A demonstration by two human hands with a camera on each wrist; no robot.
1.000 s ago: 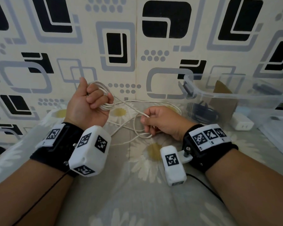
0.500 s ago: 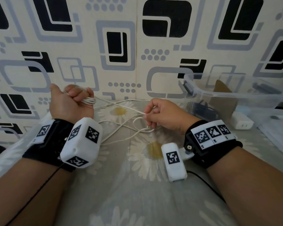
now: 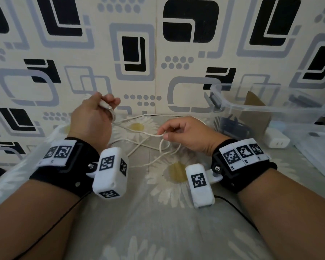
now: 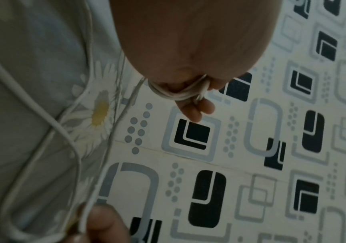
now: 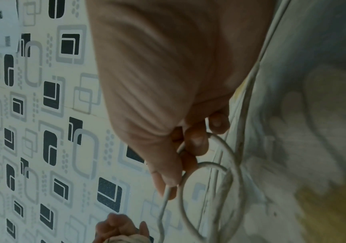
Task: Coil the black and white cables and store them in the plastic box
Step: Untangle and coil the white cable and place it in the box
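Fingers [image 5: 196, 141] of the right hand [image 3: 190, 135] curl loosely and pinch a strand of the white cable [image 3: 139, 145] between thumb and fingertips, just above the bedding. Several thin, pale turns of that cable are wound round the fingers [image 4: 194, 110] of the left hand [image 3: 91, 121], which grips the bundle, raised near the wall. Between the hands the loose length lies in slack loops and crossings on the grey sheet [image 3: 139, 222] printed with daisies. From the left wrist the wound turns show as a tight band across the fingers, which the head view mostly hides behind the back of the hand; the right wrist view shows a round loop hanging below the pinch. Farther right, the clear plastic box [image 3: 270, 107] stands open against the wall with a dark coiled cable [image 3: 231, 126] inside, though blurred through the plastic, and a white charger [image 3: 276, 140] just beside it. Behind everything runs wallpaper [image 3: 158, 44] of black and grey rounded squares.
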